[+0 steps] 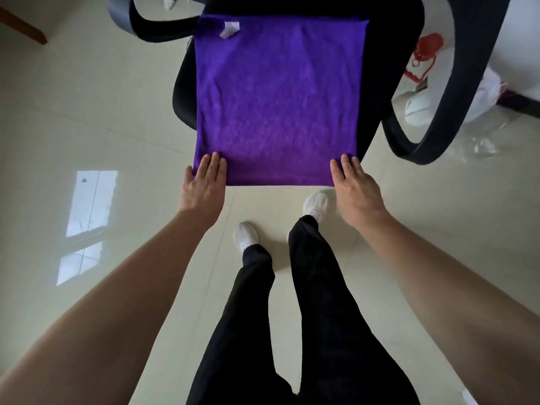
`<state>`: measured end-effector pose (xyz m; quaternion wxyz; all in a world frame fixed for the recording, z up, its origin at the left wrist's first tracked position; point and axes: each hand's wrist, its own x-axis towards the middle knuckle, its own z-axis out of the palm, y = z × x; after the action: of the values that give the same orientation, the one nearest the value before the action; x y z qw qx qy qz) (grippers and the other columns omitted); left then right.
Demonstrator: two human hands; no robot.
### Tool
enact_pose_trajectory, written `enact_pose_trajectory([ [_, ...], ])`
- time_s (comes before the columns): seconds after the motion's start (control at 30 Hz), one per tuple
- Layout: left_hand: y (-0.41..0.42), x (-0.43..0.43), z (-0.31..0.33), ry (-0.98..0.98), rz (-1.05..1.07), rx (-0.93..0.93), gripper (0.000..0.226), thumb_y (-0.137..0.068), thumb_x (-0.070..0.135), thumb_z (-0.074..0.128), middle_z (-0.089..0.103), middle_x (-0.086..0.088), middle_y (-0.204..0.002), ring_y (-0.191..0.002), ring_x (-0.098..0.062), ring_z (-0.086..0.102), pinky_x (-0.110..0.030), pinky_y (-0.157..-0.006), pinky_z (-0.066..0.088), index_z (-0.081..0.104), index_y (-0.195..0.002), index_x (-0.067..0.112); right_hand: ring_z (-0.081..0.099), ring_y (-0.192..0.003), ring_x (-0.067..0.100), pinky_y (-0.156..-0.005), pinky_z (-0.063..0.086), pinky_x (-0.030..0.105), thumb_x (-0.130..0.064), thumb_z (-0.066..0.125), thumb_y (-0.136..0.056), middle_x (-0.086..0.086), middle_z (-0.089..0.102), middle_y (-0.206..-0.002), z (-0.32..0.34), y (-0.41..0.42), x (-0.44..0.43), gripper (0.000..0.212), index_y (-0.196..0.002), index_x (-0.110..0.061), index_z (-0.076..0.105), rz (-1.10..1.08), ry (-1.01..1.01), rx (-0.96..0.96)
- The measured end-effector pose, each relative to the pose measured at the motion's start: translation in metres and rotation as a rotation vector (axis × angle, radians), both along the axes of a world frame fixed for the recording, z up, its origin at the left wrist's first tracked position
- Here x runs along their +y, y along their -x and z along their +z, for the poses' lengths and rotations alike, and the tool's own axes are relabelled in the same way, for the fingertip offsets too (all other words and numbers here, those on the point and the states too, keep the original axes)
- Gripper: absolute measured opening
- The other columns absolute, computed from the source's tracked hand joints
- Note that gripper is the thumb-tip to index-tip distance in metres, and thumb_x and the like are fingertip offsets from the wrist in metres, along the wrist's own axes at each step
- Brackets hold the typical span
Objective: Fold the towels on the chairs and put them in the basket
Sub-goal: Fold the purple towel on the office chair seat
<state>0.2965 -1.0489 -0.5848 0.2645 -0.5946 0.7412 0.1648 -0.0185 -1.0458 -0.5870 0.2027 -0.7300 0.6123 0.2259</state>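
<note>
Purple towel [277, 100] spread flat and square over black chair [380, 83] seat, faintly creased, white tag [230, 29] at far left corner. Left hand [204, 182] and right hand [355, 185] at near corners, fingers [214, 163] pressed together, resting flat on the cloth.

Towel [277, 97] hides most of chair [182, 97] seat

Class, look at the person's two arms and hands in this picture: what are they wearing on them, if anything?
Nothing. The left hand and right hand are bare: no gloves, and no rings show on the fingers. Both forearms are bare as far up as the frame shows, with no sleeve, watch or bracelet in sight.
</note>
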Motion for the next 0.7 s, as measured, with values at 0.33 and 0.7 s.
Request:
enact_pose_trajectory([
  [0.33, -0.024, 0.024, 0.031, -0.011, 0.038, 0.039, 0.063, -0.092, 0.004, 0.039, 0.032, -0.01, -0.158, -0.147, -0.027, 0.026, -0.051, -0.119, 0.014, 0.024, -0.153, 0.008, 0.057, -0.121, 0.036, -0.091, 0.051, 0.047, -0.009, 0.052, -0.094, 0.015, 0.059, -0.134, 0.034, -0.014, 0.027, 0.044, -0.138, -0.011, 0.051, -0.07, -0.04, -0.107],
  [0.7, -0.031, -0.153, 0.029, 0.152, 0.893, 0.622, 0.023, -0.08, 0.019, 0.068, 0.072, -0.007, -0.098, -0.085, -0.021, 0.066, -0.04, -0.087, 0.057, 0.073, -0.102, 0.016, 0.065, -0.105, 0.016, -0.097, 0.052, 0.029, -0.016, 0.062, -0.09, 0.003, 0.07, -0.121, 0.023, 0.011, -0.148, 0.037, -0.126, -0.021, 0.068, -0.979, 0.017, -0.621],
])
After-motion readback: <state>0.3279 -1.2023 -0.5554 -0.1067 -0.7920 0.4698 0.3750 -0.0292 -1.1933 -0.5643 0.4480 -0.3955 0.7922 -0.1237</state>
